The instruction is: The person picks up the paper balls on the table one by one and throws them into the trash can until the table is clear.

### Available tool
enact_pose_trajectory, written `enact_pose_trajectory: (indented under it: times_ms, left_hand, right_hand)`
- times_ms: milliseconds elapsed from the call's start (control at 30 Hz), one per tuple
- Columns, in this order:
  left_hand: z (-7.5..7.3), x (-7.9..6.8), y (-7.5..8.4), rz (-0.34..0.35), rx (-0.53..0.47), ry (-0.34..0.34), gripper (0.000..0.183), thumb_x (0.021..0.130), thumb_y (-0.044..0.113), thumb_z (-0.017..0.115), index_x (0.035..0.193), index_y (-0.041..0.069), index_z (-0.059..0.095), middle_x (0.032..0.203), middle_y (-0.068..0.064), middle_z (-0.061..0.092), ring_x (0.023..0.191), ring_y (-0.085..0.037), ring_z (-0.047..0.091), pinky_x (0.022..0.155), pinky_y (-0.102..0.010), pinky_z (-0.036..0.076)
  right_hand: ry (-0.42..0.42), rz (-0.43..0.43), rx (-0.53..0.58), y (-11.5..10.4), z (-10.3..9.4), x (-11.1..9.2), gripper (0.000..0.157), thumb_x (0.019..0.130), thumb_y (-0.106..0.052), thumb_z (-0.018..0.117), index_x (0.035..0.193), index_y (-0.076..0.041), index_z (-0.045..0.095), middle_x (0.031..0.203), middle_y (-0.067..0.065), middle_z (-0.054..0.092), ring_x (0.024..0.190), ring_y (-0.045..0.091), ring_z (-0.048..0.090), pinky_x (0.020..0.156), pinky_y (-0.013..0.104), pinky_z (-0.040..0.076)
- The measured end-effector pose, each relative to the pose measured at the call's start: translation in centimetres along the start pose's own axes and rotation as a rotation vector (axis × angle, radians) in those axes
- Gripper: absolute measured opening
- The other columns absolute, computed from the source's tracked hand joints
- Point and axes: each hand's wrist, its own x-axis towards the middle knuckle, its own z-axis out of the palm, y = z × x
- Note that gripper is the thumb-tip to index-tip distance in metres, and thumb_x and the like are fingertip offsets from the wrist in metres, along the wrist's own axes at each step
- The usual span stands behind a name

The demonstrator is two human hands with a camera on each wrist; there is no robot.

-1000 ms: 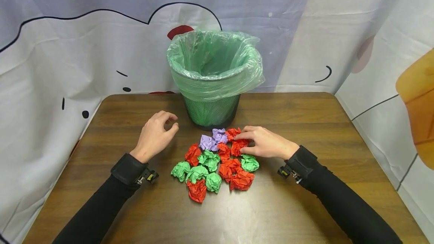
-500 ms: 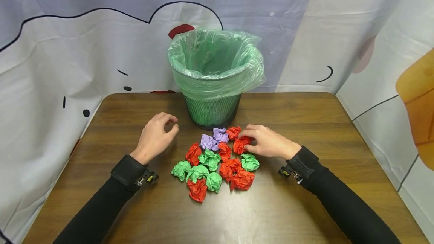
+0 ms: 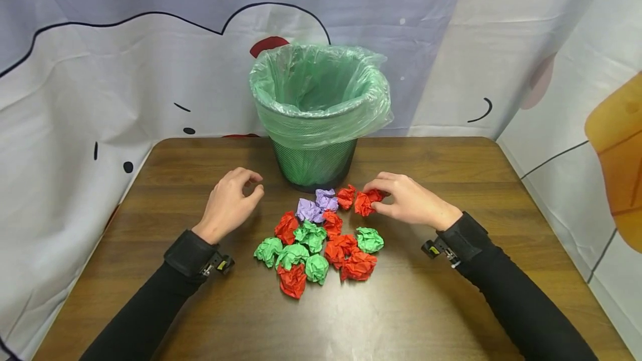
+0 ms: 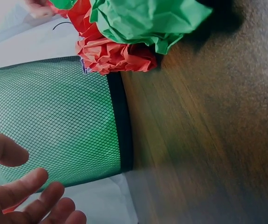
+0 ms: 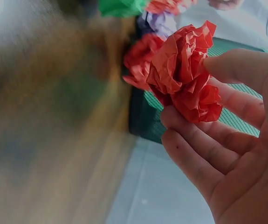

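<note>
My right hand [image 3: 408, 200] pinches a crumpled red paper ball [image 5: 185, 74] between thumb and fingers, at the right back of the pile. Left of it lies another red paper ball [image 3: 346, 196], beside two lilac paper balls [image 3: 309, 210]. Nearer me are several green paper balls [image 3: 292, 257] and more red paper balls [image 3: 358, 265], bunched together on the wood. To the left of the pile my left hand [image 3: 228, 203] hovers with loosely bent fingers and nothing in them; the left wrist view shows those fingers [image 4: 40, 198] apart, facing the bin.
Behind the pile stands a mesh waste bin [image 3: 313, 166] lined with a translucent green bag [image 3: 321, 127], its mouth facing up. The wooden table [image 3: 426, 305] ends at the back against a printed curtain [image 3: 150, 82].
My right hand has drawn the red paper ball away from the pile, to the right and slightly back, leaving a gap beside the other red ball. The left hand stays put.
</note>
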Motion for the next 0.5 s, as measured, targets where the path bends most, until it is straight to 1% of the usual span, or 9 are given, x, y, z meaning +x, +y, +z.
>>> enact_pose_trajectory:
  times_ms: [233,400,500]
  left_hand:
    - [0.2,-0.1,0.0,-0.015,-0.002,-0.011,0.021,0.093,0.023,0.062,0.108,0.010,0.070,0.109,-0.007,0.066,0.101,-0.029,0.062,0.084,-0.047,0.050]
    - [0.2,-0.1,-0.1,-0.013,0.001,-0.006,0.021,0.092,0.022,0.062,0.107,0.011,0.070,0.108,-0.006,0.066,0.100,-0.028,0.062,0.084,-0.046,0.050]
    - [0.3,-0.1,-0.2,-0.007,0.004,-0.001,0.020,0.092,0.023,0.062,0.107,0.011,0.070,0.107,-0.006,0.066,0.100,-0.028,0.062,0.084,-0.046,0.050]
  right_hand:
    - [0.069,-0.015,-0.033,0.1,-2.9,-0.1,0.028,0.089,-0.016,0.074,0.117,-0.015,0.071,0.106,-0.003,0.066,0.092,0.010,0.061,0.078,0.034,0.054]
    - [0.109,-0.036,-0.042,-0.7,-5.1,-0.2,0.029,0.088,-0.015,0.075,0.117,-0.014,0.071,0.107,-0.003,0.067,0.092,0.011,0.061,0.077,0.035,0.054]
    - [0.125,-0.058,-0.049,-1.4,-6.5,-0.1,0.029,0.088,-0.017,0.076,0.117,-0.014,0.071,0.109,-0.004,0.067,0.096,0.010,0.061,0.081,0.036,0.054]
